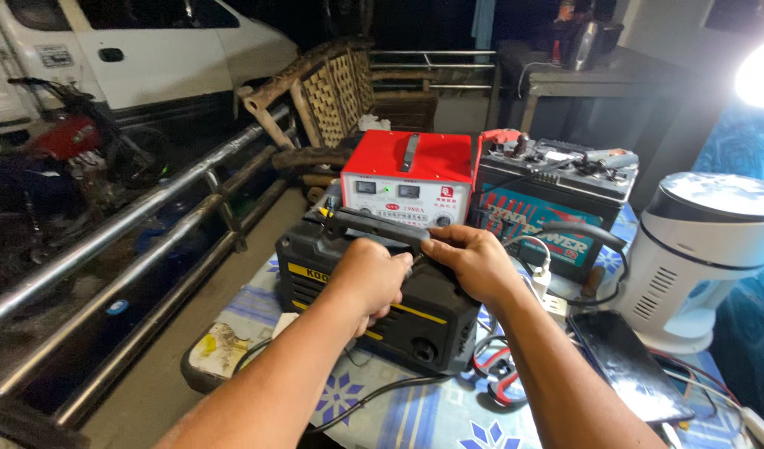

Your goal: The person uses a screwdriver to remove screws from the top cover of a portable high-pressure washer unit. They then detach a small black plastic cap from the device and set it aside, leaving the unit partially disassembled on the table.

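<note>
Two bare forearms reach in from the bottom of the view and meet over a black box-shaped machine with yellow stripes [373,291], which stands on the near left part of a table covered with a blue-and-white patterned cloth [415,416]. The left hand [367,278] is curled into a loose fist on top of the machine, fingers folded in around something small that I cannot make out. The right hand [473,258] lies just beside it, its fingers bent and pinched toward the left hand's knuckles, so both hands seem to be working one spot under the machine's black carrying handle [369,223]; whether the right hand actually grips anything cannot be told. The machine sits square-on to the person, which puts its top within easy reach of both hands.

A black cable [373,391] trails from the machine's front across the cloth. Directly behind it stands a red-and-white metal box with two small meters and dials [407,179], and beside that, to the right, a large black battery [556,179] with clamps on its top terminals, close enough for short leads to reach. Farther right are a white cylindrical appliance with vent slots [698,249] and a dark phone [627,366] lying flat. Off the table to the left run steel railings [132,241], with a wicker bench [340,91] behind.
</note>
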